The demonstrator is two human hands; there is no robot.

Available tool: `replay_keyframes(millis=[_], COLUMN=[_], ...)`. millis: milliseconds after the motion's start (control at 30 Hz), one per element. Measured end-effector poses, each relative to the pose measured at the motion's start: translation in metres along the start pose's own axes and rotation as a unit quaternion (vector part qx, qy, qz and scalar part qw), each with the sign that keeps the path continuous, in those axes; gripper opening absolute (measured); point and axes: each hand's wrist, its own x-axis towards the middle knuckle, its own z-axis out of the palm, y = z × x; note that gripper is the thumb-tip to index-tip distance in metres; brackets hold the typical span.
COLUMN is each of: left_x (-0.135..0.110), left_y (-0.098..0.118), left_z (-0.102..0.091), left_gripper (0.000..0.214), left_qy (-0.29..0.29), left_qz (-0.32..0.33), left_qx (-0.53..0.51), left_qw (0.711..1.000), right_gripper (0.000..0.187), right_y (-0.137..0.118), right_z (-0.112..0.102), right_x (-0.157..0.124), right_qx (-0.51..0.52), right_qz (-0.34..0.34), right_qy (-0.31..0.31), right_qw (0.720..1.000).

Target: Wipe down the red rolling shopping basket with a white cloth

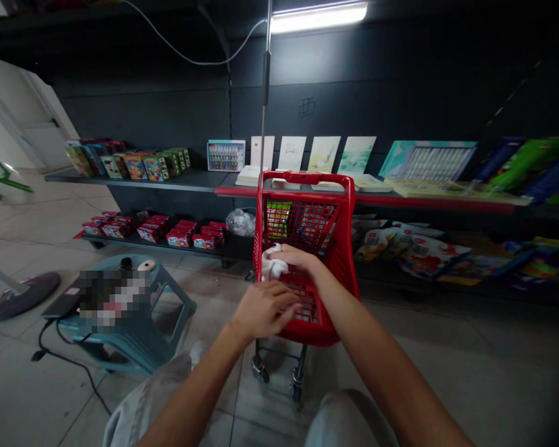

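A small red shopping cart (348, 261) with grid walls stands in front of me, its handle at the far end. My right hand (299, 257) reaches over the basket, closed on a crumpled white cloth (274, 266) against the cart's left side. Nearer to me, my left hand (266, 307) lies over the cart's near left edge. Its fingers are loosely bent and apart, with nothing visible in them. Whether the left palm touches the rim is hidden.
Behind the cart, a shelf (190, 180) carries small boxes, booklets and pen sets. Snack bags (428, 251) and red packs (181, 233) fill the lower level. A blue-grey stool (140, 354) with devices and a cable stands at left. A thin pole (265, 81) rises by the cart.
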Motion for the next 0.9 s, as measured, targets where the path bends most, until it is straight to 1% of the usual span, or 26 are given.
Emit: replay_keyframes(millis=[33, 100, 133, 167, 200, 267, 300, 333, 367, 467, 500, 567, 667, 800, 900], left_x=[-0.011, -0.04, -0.058, -0.079, -0.102, -0.15, -0.175, -0.199, -0.223, -0.281, -0.296, -0.317, -0.331, -0.334, -0.336], left_y=[-0.01, -0.035, -0.049, -0.064, -0.078, -0.103, -0.114, -0.124, -0.133, -0.152, -0.156, -0.163, -0.17, -0.18, -0.185], left_z=[-0.015, -0.05, -0.068, -0.086, -0.102, -0.13, -0.141, -0.148, -0.154, -0.158, -0.157, -0.154, -0.148, -0.141, -0.138], left_gripper=[0.031, 0.029, 0.03, 0.031, 0.033, 0.037, 0.039, 0.04, 0.041, 0.04, 0.041, 0.042, 0.044, 0.043, 0.043], left_qy=[0.039, 0.116, 0.155, 0.19, 0.223, 0.273, 0.283, 0.28, 0.271, 0.194, 0.168, 0.127, 0.093, 0.059, 0.051], left_qz=[-0.025, -0.084, -0.122, -0.172, -0.234, -0.357, -0.41, -0.458, -0.496, -0.558, -0.566, -0.571, -0.582, -0.61, -0.625], left_qx=[0.014, 0.052, 0.079, 0.109, 0.144, 0.216, 0.25, 0.281, 0.305, 0.324, 0.327, 0.341, 0.349, 0.324, 0.328], left_qw=[0.999, 0.988, 0.977, 0.96, 0.935, 0.867, 0.83, 0.795, 0.767, 0.739, 0.738, 0.736, 0.729, 0.721, 0.707], right_gripper=[0.022, 0.022, 0.021, 0.019, 0.018, 0.015, 0.015, 0.014, 0.014, 0.013, 0.012, 0.012, 0.012, 0.012, 0.013], right_y=[0.0, 0.002, 0.004, 0.005, 0.007, 0.01, 0.012, 0.013, 0.013, 0.012, 0.011, 0.008, 0.006, 0.004, 0.005], right_z=[0.0, 0.001, 0.001, 0.001, 0.002, 0.002, 0.002, 0.002, 0.002, 0.004, 0.004, 0.004, 0.005, 0.007, 0.007], right_x=[0.001, 0.004, 0.006, 0.008, 0.011, 0.014, 0.015, 0.016, 0.016, 0.015, 0.015, 0.014, 0.013, 0.012, 0.012], right_qx=[-0.005, -0.009, -0.015, -0.025, -0.037, -0.05, -0.05, -0.048, -0.045, -0.039, -0.04, -0.044, -0.046, -0.054, -0.065], right_qz=[-0.003, -0.014, -0.019, -0.022, -0.022, -0.018, -0.016, -0.013, -0.011, -0.011, -0.013, -0.015, -0.022, -0.024, -0.027], right_qy=[0.004, 0.015, 0.018, 0.021, 0.023, 0.02, 0.017, 0.016, 0.018, 0.02, 0.015, -0.002, -0.015, -0.016, -0.017], right_qw=[1.0, 1.0, 1.0, 0.999, 0.999, 0.998, 0.998, 0.999, 0.999, 0.999, 0.999, 0.999, 0.999, 0.998, 0.997])
